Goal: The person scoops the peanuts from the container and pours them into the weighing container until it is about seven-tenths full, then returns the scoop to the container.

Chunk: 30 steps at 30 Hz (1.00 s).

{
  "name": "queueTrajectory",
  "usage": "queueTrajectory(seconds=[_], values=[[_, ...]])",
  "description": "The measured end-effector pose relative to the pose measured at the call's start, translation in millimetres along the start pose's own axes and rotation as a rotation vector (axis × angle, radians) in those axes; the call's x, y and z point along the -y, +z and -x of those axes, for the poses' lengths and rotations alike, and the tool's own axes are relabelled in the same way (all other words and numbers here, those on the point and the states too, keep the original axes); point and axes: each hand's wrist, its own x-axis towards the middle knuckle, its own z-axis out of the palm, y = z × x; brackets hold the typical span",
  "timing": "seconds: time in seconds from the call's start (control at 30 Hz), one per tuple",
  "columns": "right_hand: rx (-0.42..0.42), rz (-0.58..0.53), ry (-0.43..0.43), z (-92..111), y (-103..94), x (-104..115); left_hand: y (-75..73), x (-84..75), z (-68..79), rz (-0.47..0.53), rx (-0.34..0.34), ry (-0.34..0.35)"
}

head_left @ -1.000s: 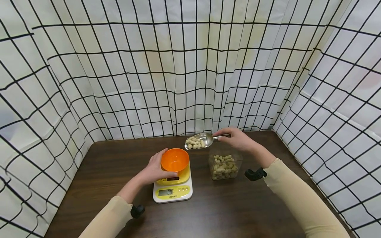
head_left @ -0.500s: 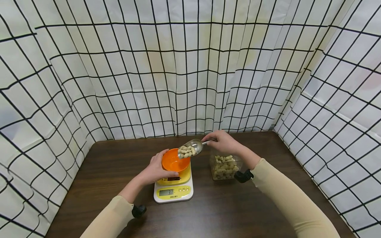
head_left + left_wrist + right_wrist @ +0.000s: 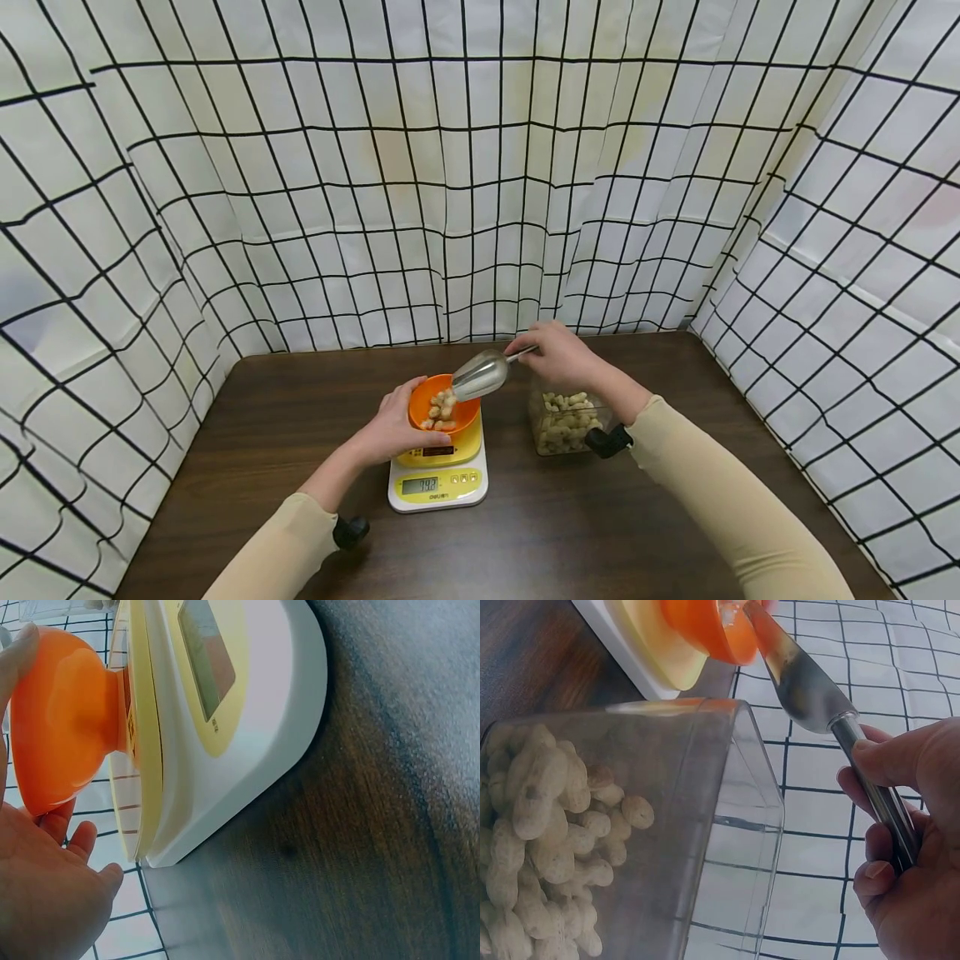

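Dark table [image 3: 600, 533]; left hand [image 3: 390, 427] cups orange bowl [image 3: 442, 404]; right hand [image 3: 558, 357] grips tipped scoop [image 3: 480, 375].

Dark brown wood-grain table [image 3: 600, 517], rectangular, enclosed on three sides by white grid-pattern curtain. Directly on it: white and yellow kitchen scale [image 3: 437, 475], near centre, display facing front edge, bearing orange bowl [image 3: 442, 408] on yellow platform. Clear plastic container [image 3: 562, 421], just right of scale, apart from it, part-filled with unshelled peanuts [image 3: 558, 417]. Scale and container both upright, flat on tabletop.
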Motion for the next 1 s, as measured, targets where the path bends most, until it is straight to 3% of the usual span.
queueTrajectory(seconds=[0.4, 0.67, 0.8, 1.0], values=[[-0.037, -0.031, -0.037, 7, -13.9, -8, 0.4, -3.4, 0.7, 0.006, 0.009, -0.01], [-0.05, -0.124, -0.018, 24, -35.2, -26, -4.0, -10.1, 5.7, -0.01, 0.008, 0.001], [-0.064, -0.128, -0.006, 36, -49.6, -36, -9.8, -19.8, 7.0, -0.003, -0.018, 0.024], [-0.09, -0.087, 0.038, 57, -71.1, -53, -13.1, -51.3, 7.3, -0.003, -0.035, 0.105]])
